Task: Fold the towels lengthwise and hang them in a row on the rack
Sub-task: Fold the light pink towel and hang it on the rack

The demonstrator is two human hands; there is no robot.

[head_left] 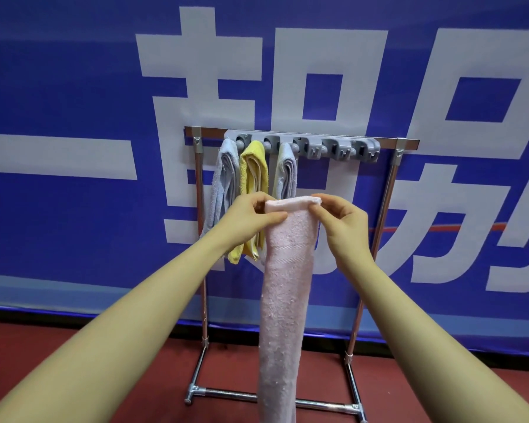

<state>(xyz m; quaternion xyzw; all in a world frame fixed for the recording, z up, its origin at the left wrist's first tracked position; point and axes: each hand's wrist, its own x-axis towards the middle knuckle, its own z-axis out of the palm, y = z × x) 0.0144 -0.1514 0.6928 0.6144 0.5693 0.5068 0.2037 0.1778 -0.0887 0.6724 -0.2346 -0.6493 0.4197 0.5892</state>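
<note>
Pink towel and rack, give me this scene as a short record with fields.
held item: pink towel, folded into a long strip, hanging down
left hand: pinches the towel's top left corner
right hand: pinches the top right corner
hung towels: light blue towel, yellow towel, pale towel, side by side
rack: metal frame with grey clip bar; clips at its right end bare

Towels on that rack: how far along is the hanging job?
Done: three folded towels hang side by side at the left of the clip bar: a grey towel, a yellow towel and a second grey towel. In hand: a long pink towel, folded narrow, pinched at its top by the left hand and right hand. Left: hanging it in an open clip to the right.
</note>
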